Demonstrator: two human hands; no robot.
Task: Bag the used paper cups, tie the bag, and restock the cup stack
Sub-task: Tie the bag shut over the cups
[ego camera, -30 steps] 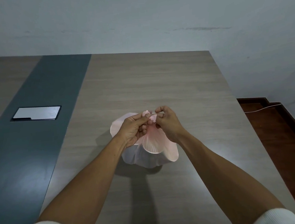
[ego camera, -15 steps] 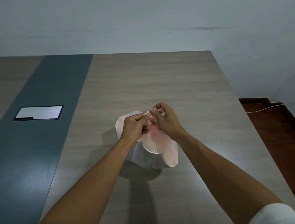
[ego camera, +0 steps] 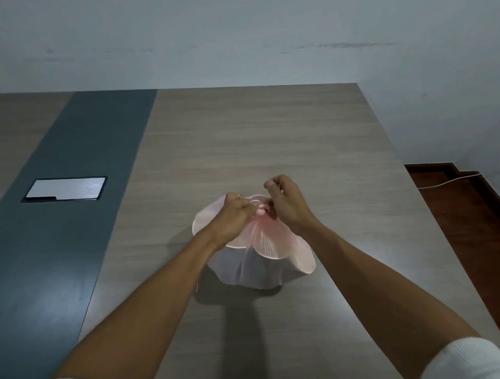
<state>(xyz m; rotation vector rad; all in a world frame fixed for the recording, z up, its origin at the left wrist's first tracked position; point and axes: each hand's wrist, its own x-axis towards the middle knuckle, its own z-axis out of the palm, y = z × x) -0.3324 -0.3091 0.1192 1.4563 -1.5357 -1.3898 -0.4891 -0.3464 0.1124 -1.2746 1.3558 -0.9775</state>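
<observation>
Plastic this thin will handle as light, soft and slippery, so the pink bag is best taken at its gathered neck, where the film bunches into something firm enough to knot. It sits near the middle of the wooden worktop, its translucent body slumped below the hands. The left hand pinches the twisted neck in a narrow grip; the right hand has curled fingers at the same knot, seemingly on a strand. A metal plate lies well apart in the dark strip, a white cable crosses the floor beyond the edge; nothing crowds the bag.
</observation>
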